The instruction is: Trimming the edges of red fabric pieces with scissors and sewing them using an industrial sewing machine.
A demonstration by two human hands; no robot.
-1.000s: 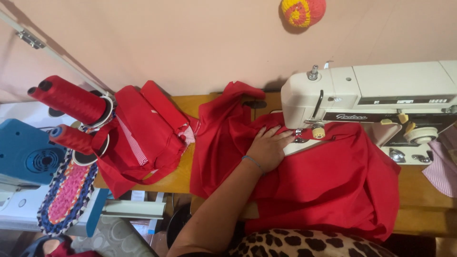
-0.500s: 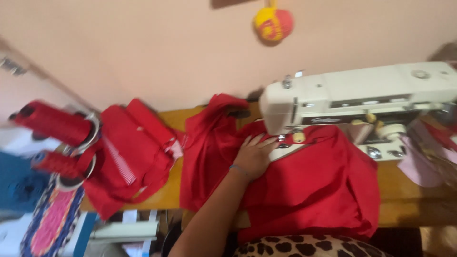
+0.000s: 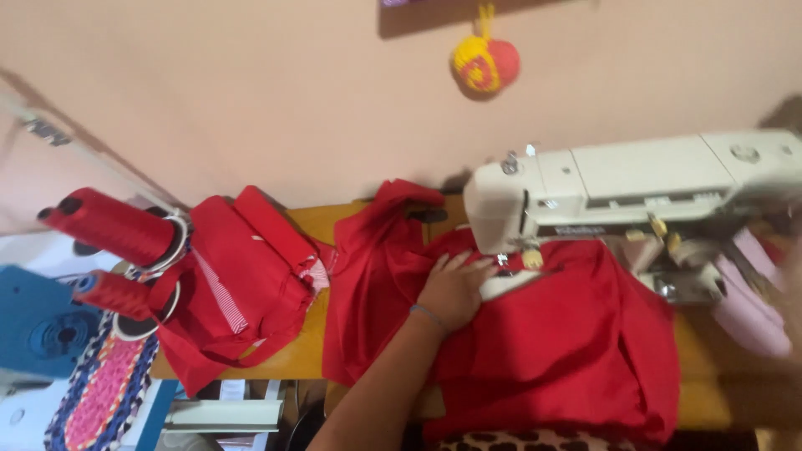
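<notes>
Sewing is the step we are on: our left hand (image 3: pixel 455 288) lies flat, fingers spread, on the soft red cloth (image 3: pixel 568 342), which sits under it and by the needle of the white sewing machine (image 3: pixel 635 196) just past our fingertips. We cannot see our right hand. Next we think the cloth needs slow, straight feeding.

There are 2 spools of red thread (image 3: pixel 113 225) on the left, 1 white sewing machine (image 3: pixel 618 188), 1 hand (image 3: pixel 455 288) flat on the cloth, 2 heaps of red fabric (image 3: pixel 568 342), 1 yellow-and-red knitted ball (image 3: pixel 486 64) on the wall, 1 braided mat (image 3: pixel 100 388) and 1 blue case (image 3: pixel 38 330).
</notes>
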